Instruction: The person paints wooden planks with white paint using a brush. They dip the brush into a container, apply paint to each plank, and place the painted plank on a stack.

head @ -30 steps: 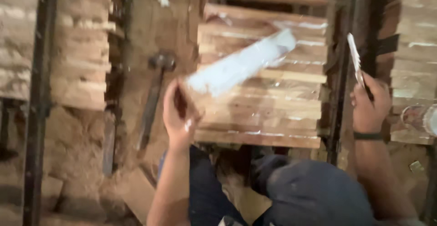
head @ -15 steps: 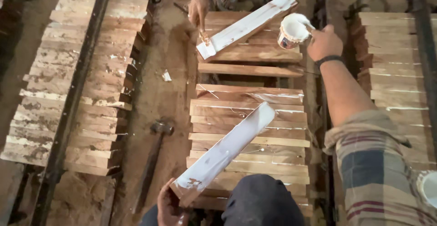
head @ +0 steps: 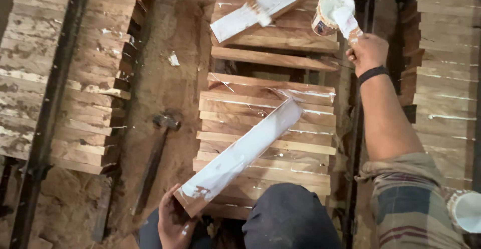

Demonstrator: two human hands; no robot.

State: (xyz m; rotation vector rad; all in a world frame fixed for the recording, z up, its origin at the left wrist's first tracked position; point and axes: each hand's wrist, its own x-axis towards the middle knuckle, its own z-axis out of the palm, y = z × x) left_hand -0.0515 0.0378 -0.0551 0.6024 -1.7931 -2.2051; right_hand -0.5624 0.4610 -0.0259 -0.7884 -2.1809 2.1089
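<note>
Stacks of rough wooden slats (head: 265, 129) laid in rows across a dirt floor (head: 170, 93), streaked with white glue, between dark metal rails (head: 45, 123). Left hand (head: 173, 224) clenched around the near end of a long glue-coated plank (head: 240, 156), held tilted over the middle stack. Right hand (head: 367, 52) raised near the far stack, grasping a white-smeared brush (head: 348, 21) whose head sits in a small glue tin (head: 331, 9). Second whitened plank (head: 265, 8) lying aslant on the far stack. Hammer (head: 155, 159) resting on the dirt left of the slats. Another white cup (head: 466, 210) at the right edge.
</note>
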